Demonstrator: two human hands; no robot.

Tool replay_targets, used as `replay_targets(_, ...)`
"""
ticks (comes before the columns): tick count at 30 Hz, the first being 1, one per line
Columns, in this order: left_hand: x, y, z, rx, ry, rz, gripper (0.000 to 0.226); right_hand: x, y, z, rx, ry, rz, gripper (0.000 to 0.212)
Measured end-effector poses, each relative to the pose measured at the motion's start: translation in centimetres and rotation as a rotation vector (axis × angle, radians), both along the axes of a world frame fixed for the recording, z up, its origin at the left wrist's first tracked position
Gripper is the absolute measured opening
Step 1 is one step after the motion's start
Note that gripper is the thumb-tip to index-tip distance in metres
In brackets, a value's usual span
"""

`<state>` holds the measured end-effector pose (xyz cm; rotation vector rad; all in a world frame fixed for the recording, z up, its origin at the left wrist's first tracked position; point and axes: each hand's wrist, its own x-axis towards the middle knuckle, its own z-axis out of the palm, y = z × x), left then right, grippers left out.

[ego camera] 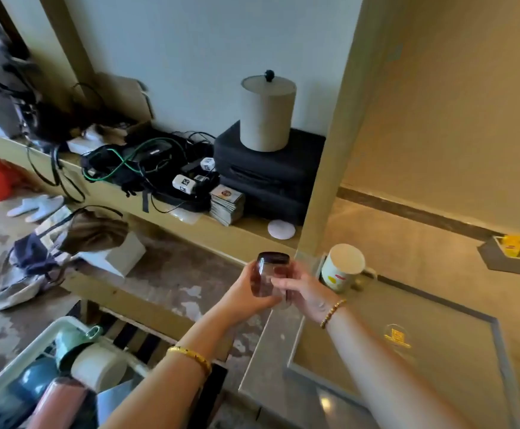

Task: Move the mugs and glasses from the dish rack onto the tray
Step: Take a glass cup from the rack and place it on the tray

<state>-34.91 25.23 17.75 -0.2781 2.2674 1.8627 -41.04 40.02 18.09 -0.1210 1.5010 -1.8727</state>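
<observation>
A dark tinted glass (270, 270) is held in the air between both hands, just left of the counter's corner. My left hand (246, 292) grips it from the left and below. My right hand (302, 289) holds its right side with curled fingers. The white dish rack (36, 342) sits at the bottom left with a green mug (73, 339), a cream mug (99, 366), a blue cup (36, 385) and a pink cup (63, 400) lying in it. The grey-rimmed tray (497, 351) lies on the counter at the right. A white mug (342, 267) stands upside down beyond it.
A low shelf holds tangled cables (135, 162), a black case (268, 178) with a beige lidded canister (268, 113) on top, and a stack of cards (226, 202). A wall column (330, 150) rises beside the counter. Bags lie on the floor (45, 252). A sachet holder (518, 249) sits far right.
</observation>
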Motion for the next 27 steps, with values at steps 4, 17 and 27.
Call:
replay_targets(4,-2.3,6.3,-1.7,-0.131,0.001,-0.133,0.085,-0.2,6.7,-1.4,0.127,0.028,-0.101,0.053)
replay_targets(17,-5.1,14.1,-5.4,-0.397,-0.066,-0.280,0.073,-1.0,14.3,-5.1,0.528,0.224,-0.076,0.075)
replay_targets(27,-5.6,13.3,-5.9,-0.481,-0.078,-0.170,0.069,-1.5,12.8,-5.4,0.471,0.237,-0.092,0.075)
